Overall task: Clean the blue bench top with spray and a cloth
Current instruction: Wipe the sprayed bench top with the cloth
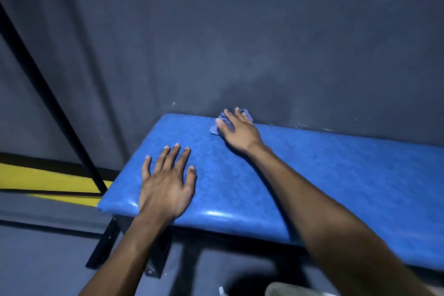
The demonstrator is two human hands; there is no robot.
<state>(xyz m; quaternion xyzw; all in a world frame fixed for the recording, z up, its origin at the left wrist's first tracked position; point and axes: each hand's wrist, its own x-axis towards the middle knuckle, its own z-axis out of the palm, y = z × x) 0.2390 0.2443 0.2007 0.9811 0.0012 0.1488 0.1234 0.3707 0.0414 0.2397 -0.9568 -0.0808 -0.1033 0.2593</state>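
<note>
Two bare hands were on the glossy blue padded desk [300, 175] when I looked in. The left hand [165, 185] lay flat near the desk's front left corner, palm down, fingers spread wide, holding nothing. The right hand [237, 131] reached out to the far edge, right where the padding met the dark grey painted wall [240, 31]. Under its fingers I saw the crumpled pale blue-grey cloth [222, 125], pressed down onto the desk top; bits of it poked out past the fingertips and beside the thumb, so the hand was closed down over the cloth rather than open. The two hands sat well apart, the left near me, the right by the wall. The vinyl surface showed a bright gleam along its front edge. A black metal leg [103, 245] of the desk dropped to the grey floor at the left end. Further left, a black slanted bar [50, 94] crossed in front of the wall, and a yellow stripe [43, 178] ran low behind it. At the bottom edge I caught a pale blurred shape [283, 289]; I could not tell what it was.
</note>
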